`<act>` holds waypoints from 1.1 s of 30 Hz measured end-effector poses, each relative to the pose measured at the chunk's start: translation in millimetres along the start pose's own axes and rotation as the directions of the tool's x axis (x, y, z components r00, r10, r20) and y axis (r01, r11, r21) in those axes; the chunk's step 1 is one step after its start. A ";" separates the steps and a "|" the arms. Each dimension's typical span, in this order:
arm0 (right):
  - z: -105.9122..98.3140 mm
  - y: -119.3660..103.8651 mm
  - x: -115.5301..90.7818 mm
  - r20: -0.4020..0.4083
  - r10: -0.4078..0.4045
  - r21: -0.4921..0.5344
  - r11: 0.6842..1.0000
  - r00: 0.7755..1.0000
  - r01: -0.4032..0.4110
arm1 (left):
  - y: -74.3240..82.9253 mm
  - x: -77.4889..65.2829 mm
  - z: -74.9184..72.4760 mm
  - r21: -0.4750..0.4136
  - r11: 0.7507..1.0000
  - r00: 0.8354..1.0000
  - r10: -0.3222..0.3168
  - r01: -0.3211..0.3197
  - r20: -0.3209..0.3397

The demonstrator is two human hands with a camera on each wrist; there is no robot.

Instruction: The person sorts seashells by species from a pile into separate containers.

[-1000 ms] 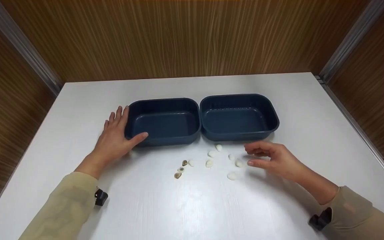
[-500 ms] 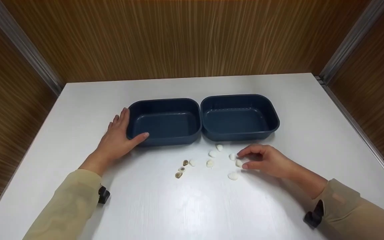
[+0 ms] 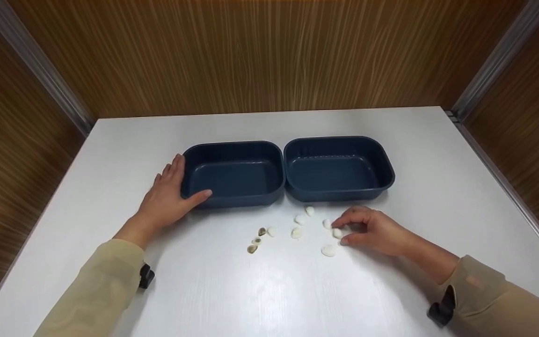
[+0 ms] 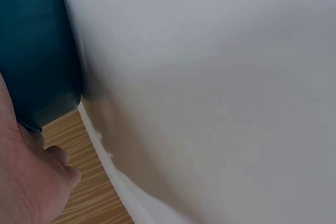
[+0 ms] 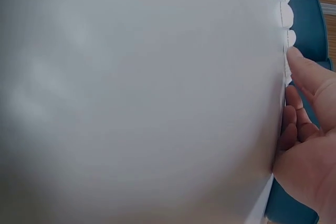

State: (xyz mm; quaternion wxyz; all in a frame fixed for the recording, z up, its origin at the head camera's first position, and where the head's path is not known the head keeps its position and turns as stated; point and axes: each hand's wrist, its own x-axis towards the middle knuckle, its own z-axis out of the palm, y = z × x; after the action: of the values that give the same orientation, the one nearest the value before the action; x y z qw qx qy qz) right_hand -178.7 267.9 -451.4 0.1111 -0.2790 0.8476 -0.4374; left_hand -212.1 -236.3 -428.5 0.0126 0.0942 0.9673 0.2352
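Note:
My left hand (image 3: 163, 199) rests against the left end of a dark blue box (image 3: 234, 200), fingers straight along its side and thumb over the front rim. In the left wrist view part of that box (image 4: 39, 45) shows beside the hand. My right hand (image 3: 377, 231) is low over the table, thumb and forefinger apart on either side of a small white shell (image 3: 337, 233). Another white shell (image 3: 327, 223) lies just beyond the forefinger tip, and a larger one (image 3: 329, 251) lies nearer the front. Whether the fingertips touch the middle shell I cannot tell.
A second dark blue box (image 3: 339, 193) stands against the first one's right side. More white shells (image 3: 296, 232) are scattered in front of the boxes. Brown-marked shells (image 3: 252, 249) lie left of them on the white table (image 3: 269, 290). Wood-grain panels (image 3: 269, 56) surround the back and sides.
My right hand has moved left and down, bringing thumb and forefinger around the white shell. The left hand stays at the box, its fingers slightly closer together. The shells have not visibly moved.

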 end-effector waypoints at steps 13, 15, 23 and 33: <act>3.0 -1.2 -0.8 -0.002 -0.013 -0.088 0.996 1.000 0.013 | -1.1 -3.9 1.3 0.005 1.000 1.000 0.000 0.000 0.002; 3.0 -1.4 -0.9 0.003 -0.005 -0.088 0.996 1.000 0.006 | -1.2 -3.9 1.3 0.005 1.000 1.000 -0.001 0.001 0.005; 3.3 -0.9 -0.5 0.004 -0.018 -0.114 0.993 1.000 0.018 | -1.3 -3.5 0.7 0.012 1.000 1.000 -0.008 0.008 0.014; 1.5 1.2 -1.1 0.002 -0.018 -0.126 0.992 1.000 0.018 | -0.3 -0.6 -0.4 0.023 1.000 1.000 -0.002 0.002 0.010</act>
State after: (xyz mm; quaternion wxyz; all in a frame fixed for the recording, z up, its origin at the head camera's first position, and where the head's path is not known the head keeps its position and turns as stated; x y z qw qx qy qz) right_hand -177.6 268.0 -453.4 0.0894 -0.2933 0.8710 -0.3838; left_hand -211.6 -236.8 -428.3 0.0164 0.0945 0.9699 0.2239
